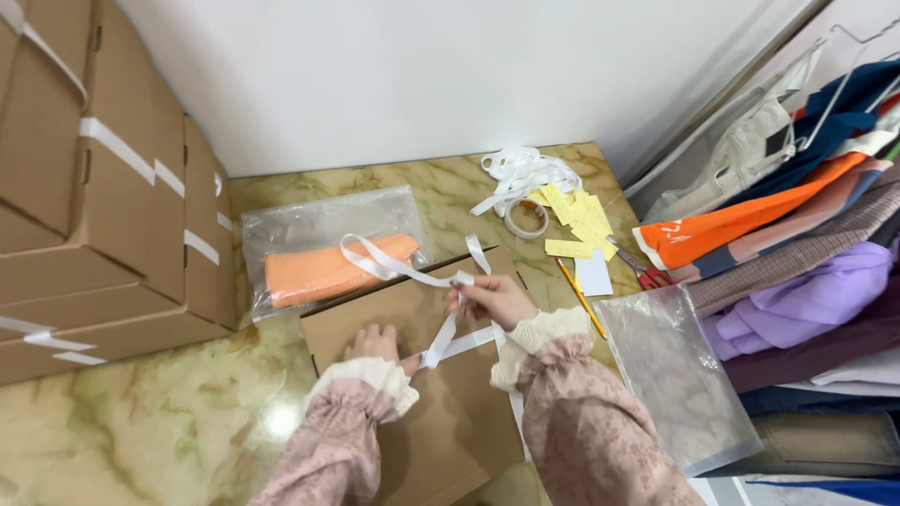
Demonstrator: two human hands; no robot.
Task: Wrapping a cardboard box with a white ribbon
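Observation:
A flat brown cardboard box (431, 412) lies on the marbled floor in front of me. My left hand (375, 344) presses down on its top, fingers spread, beside a white ribbon (394, 265) that crosses the box. My right hand (492, 298) pinches that ribbon and lifts it above the box; the ribbon loops off to the left and a short end sticks up behind. Both arms wear pink patterned sleeves with cream lace cuffs.
A clear bag holding folded orange cloth (323, 245) lies behind the box. Stacked cardboard boxes (103, 197) stand at left. A ribbon heap (525, 173), tape roll (528, 218), yellow slips (579, 220), pencil (581, 298), scissors (642, 270), an empty clear bag (680, 375) and folded clothes (806, 253) lie right.

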